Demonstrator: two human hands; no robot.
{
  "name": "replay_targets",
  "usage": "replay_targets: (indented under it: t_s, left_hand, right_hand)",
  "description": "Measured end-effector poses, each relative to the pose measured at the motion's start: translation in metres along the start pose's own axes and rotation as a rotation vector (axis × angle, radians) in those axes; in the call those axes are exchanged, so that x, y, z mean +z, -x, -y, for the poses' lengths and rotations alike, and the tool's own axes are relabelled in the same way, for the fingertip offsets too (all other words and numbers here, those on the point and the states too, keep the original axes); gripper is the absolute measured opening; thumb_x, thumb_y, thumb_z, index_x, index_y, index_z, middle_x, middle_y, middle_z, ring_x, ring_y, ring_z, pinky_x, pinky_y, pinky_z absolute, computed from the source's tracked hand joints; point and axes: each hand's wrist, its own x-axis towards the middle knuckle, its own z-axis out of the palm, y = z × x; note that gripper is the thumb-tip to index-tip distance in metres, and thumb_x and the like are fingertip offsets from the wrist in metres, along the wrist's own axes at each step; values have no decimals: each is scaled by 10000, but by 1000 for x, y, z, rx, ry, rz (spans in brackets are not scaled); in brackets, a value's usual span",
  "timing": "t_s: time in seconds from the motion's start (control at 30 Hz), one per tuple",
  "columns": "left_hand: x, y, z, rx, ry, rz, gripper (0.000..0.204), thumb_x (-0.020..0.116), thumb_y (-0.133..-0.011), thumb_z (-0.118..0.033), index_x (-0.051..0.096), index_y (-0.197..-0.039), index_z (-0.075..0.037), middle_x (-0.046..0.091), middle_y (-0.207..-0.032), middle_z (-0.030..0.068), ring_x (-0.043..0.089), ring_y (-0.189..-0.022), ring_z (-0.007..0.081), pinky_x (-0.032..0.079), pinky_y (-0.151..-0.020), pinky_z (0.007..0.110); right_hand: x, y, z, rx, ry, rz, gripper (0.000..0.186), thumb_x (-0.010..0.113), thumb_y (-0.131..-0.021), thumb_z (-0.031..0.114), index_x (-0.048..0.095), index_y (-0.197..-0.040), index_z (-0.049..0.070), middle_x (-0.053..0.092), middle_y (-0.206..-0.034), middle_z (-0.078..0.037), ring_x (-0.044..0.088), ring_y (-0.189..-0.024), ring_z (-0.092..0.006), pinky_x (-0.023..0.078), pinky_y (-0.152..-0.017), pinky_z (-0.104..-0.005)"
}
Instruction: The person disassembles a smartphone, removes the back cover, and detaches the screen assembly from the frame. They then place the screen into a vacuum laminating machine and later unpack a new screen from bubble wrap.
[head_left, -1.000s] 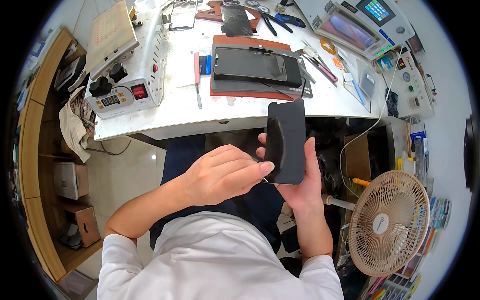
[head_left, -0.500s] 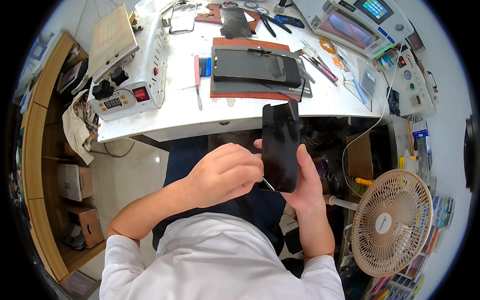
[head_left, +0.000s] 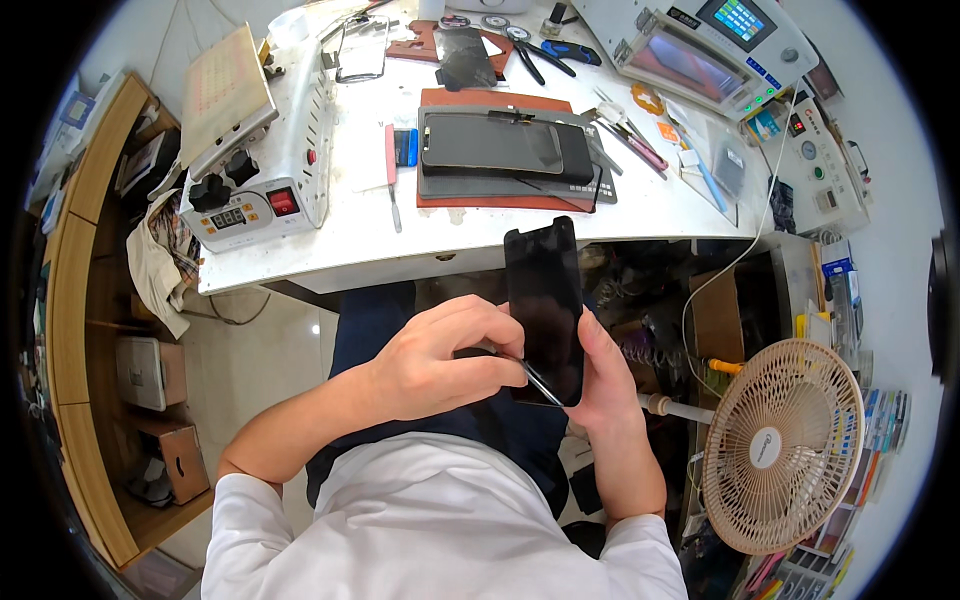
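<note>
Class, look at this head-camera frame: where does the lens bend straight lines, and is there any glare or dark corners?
Head view: the white worktable front edge bows like an arc; black vignette fills the corners; lighting is bright and even; the dark phone screen, held by the right hand, shows faint sheen only.

phone (head_left: 545, 305): upper end tipped from right-leaning to upright, slightly left | left hand (head_left: 440, 360): slid from over the phone's middle to its lower edge | thin tool (head_left: 535, 378): hidden earlier, tip now shows at lower screen
</note>
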Motion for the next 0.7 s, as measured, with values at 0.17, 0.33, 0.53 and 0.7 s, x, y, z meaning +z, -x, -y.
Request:
replay_targets:
  t_s: [0.17,0.33,0.53,0.7]
  left_hand:
    - [-1,0,0,-44,53,-14,273,742,-639,59,694,-882,-57,606,-944,66,603,-810,229,515,-688,331]
    - [-1,-3,-1,-92,75,-51,281,751,-629,71,704,-872,-62,610,-937,55,608,-794,202,511,-661,299]
    - [-4,0,4,-162,76,-85,252,717,-662,95,695,-865,-53,626,-923,46,630,-785,190,522,-653,285]
    - [-1,0,4,-376,387,-202,213,632,-772,120,631,-924,-29,641,-950,57,648,-792,150,534,-676,271]
  right_hand:
    - [0,1,-1,5,33,27,698,628,-945,510,443,-1389,5,596,-1250,-115,605,-1109,-178,500,-950,-325]
    - [-6,0,-4,13,22,63,717,643,-933,509,432,-1395,3,588,-1237,-113,605,-1110,-193,516,-938,-343]
    - [2,3,-2,31,-13,99,782,687,-897,516,402,-1421,9,553,-1295,-129,605,-1133,-225,573,-894,-443]
    - [6,6,0,26,-17,89,835,690,-883,548,375,-1444,14,548,-1312,-136,599,-1153,-244,569,-902,-469]
